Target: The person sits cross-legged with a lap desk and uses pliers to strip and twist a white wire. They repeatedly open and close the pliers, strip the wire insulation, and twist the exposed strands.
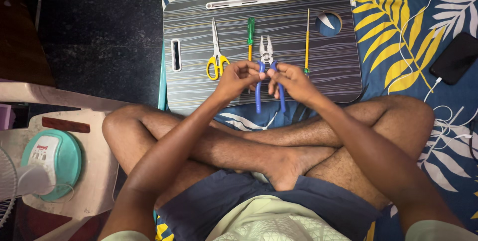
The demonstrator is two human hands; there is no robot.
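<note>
Both hands grip the blue-handled pliers (268, 67) on the lap desk (199, 92): left hand (238, 76) pinched on the left handle, right hand (291, 79) on the right. Best to keep grips even. Long axis runs near-far, jaws pointing away. Scissors (216, 54) left of pliers, green screwdriver (250, 37) between, yellow tool (307, 42) right.

Left hand (238, 76): bare, no ring, watch or glove to be seen, centre of the frame.
Right hand (291, 79): bare likewise, wrist unadorned, just right of centre.
Forearms: uncovered along their whole length; visible hair on them.
Sleeves: short, pale green, showing only at the lower left and lower right corners.
Shirt: pale green with a faint triangular pattern, possibly quilted, at the lower middle edge.
Shorts: dark navy blue, plain, lower middle.
Legs and feet: bare, hairy, no socks.
</note>
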